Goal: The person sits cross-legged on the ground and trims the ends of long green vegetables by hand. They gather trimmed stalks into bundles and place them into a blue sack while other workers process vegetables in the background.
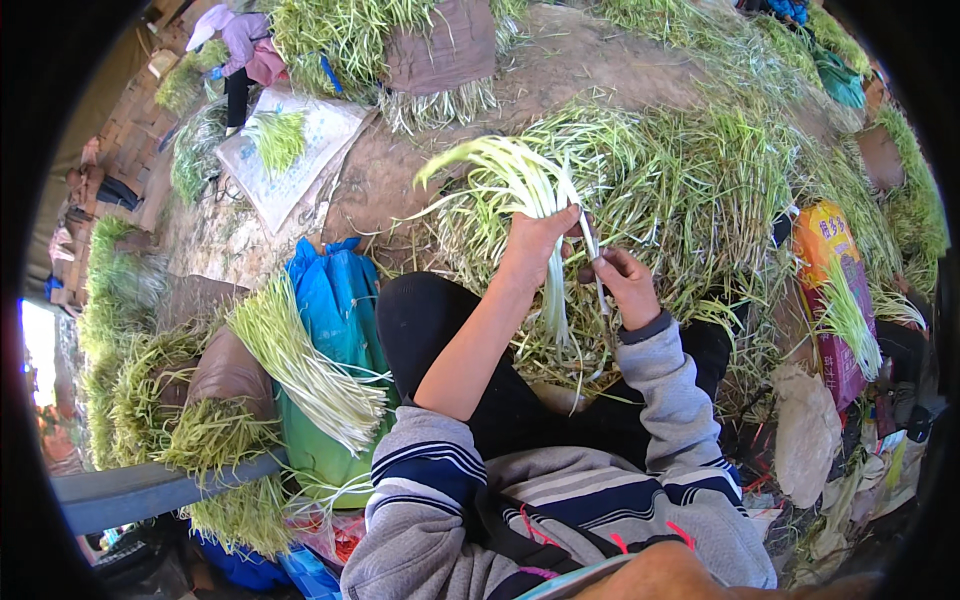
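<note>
My left hand (534, 238) is closed around a small bunch of pale green leafy stalks (529, 180), whose leaves arch to the upper left and whose white ends hang below the fist. Just to its right, my right hand (628, 283) pinches a single white stalk (591, 240) between thumb and fingers. Beneath and beyond both hands spreads a large heap of loose green stalks (675, 187). By my left knee, a neat bundle of similar stalks (315, 360) with white ends lies on a blue and green plastic sack (337, 300).
A printed orange and purple sack (829, 292) carrying a small bundle stands at right, near a pale stone-like block (806, 435). Covered stacks of greens (232, 375) and a grey-blue bar (165, 484) are at left. A co-worker (240, 45) bends at upper left beside a white sheet (277, 187).
</note>
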Demonstrator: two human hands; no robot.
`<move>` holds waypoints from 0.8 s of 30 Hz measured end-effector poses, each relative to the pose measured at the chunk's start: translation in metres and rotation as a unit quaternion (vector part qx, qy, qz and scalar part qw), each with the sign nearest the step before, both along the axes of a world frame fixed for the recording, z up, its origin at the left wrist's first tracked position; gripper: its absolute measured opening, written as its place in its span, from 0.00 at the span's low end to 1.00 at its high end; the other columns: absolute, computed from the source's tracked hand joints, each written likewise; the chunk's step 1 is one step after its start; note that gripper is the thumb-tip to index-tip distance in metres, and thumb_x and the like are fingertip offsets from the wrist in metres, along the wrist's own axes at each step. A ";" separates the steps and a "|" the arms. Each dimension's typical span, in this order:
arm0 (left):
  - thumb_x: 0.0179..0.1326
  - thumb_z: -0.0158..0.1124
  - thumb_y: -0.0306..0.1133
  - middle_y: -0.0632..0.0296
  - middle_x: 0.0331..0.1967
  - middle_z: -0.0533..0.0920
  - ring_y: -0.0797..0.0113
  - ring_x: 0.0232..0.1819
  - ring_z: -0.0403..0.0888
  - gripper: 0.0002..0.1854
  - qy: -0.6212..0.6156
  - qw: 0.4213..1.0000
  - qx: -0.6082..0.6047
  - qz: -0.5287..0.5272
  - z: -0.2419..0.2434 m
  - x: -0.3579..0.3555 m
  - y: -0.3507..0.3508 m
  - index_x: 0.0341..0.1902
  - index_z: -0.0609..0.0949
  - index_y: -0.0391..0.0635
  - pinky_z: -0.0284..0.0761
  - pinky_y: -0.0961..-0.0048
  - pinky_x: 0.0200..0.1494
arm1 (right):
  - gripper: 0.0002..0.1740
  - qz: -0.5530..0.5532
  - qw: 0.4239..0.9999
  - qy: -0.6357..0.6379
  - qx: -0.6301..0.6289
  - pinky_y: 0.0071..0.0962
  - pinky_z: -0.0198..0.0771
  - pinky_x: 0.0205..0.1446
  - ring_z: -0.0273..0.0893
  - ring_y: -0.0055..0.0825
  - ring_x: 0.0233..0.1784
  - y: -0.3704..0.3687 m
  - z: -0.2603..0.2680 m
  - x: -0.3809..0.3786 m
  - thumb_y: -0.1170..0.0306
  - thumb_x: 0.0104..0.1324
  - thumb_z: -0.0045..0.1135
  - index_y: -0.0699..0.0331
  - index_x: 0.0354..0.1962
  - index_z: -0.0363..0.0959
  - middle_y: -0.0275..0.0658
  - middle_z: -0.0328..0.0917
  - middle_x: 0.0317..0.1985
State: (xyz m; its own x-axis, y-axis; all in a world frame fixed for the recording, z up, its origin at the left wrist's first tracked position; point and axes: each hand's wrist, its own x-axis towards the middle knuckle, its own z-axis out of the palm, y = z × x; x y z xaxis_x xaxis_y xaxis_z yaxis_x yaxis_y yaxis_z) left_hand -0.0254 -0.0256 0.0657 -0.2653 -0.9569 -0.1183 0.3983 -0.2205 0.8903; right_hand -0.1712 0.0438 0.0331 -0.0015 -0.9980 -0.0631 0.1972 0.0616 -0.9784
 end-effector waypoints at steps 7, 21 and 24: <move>0.55 0.59 0.28 0.58 0.29 0.81 0.72 0.29 0.80 0.09 0.007 1.000 -0.023 0.016 0.002 -0.009 0.003 0.39 0.73 0.42 0.65 0.85 0.16 | 0.08 -0.117 0.980 -0.142 0.073 0.20 0.70 0.32 0.75 0.22 0.27 -0.002 -0.004 0.020 0.70 0.63 0.50 0.68 0.34 0.71 0.36 0.77 0.26; 0.55 0.60 0.28 0.54 0.25 0.78 0.70 0.23 0.75 0.07 0.137 0.962 -0.008 0.234 0.029 0.055 -0.029 0.34 0.74 0.38 0.65 0.80 0.17 | 0.02 0.010 0.887 0.388 -0.249 0.26 0.64 0.21 0.71 0.33 0.18 0.038 0.021 -0.026 0.76 0.57 0.53 0.64 0.29 0.70 0.42 0.72 0.19; 0.56 0.59 0.30 0.55 0.26 0.78 0.69 0.27 0.76 0.07 0.151 0.949 -0.002 0.278 0.032 0.076 -0.036 0.33 0.74 0.40 0.64 0.80 0.17 | 0.03 0.002 0.829 0.466 -0.310 0.27 0.65 0.20 0.69 0.31 0.16 0.044 0.010 -0.057 0.76 0.55 0.55 0.62 0.28 0.70 0.40 0.70 0.18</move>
State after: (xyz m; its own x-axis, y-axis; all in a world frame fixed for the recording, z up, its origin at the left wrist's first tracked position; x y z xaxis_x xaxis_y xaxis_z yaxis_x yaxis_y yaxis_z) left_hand 0.0510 -0.0621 0.0975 0.2585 -0.9594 -0.1125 0.6884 0.1013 0.7182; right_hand -0.2285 0.0880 0.0435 0.2424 -0.8381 0.4887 -0.6605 -0.5115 -0.5496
